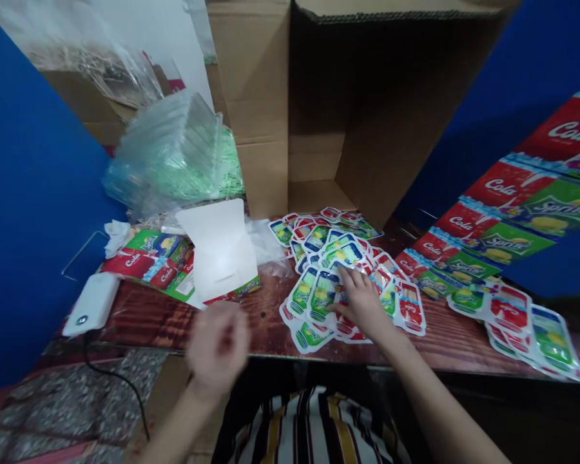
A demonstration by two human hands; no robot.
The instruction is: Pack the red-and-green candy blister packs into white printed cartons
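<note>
My right hand (365,301) lies on a heap of small flat packets (303,291), green ones with lemons and red ones with a cola print. Its thumb and fingers are apart and touch the packets. My left hand (218,345) hovers by the table's front edge, in front of an open white-lined carton (222,258). Motion blurs it, and its fingers look curled; whether it holds anything does not show.
A large open cardboard box (258,109) stands behind the packets. Stacked Cola and Sprite cartons (493,219) rise at the right, with more packets (553,335) beside them. On the left are a white power bank (93,304), flattened cartons (147,258) and clear plastic containers (174,142).
</note>
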